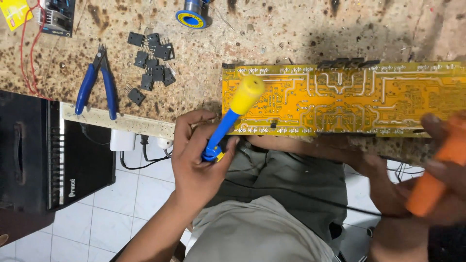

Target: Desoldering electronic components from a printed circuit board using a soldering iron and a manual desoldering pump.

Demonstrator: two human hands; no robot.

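Left hand (196,155) wraps its fingers around the blue shaft of a desoldering pump (233,116), yellow plunger end up, tilted over the left end of the long yellow circuit board (349,99). Board lies trace side up at the bench edge, right above the person's lap. Right hand (439,170), blurred, is closed around an orange handle (437,177); its tip is not visible. Blue-handled cutters (97,85), a cluster of small black components (153,65) and a solder spool (192,17) sit on the speckled bench (291,34), well left of the board.
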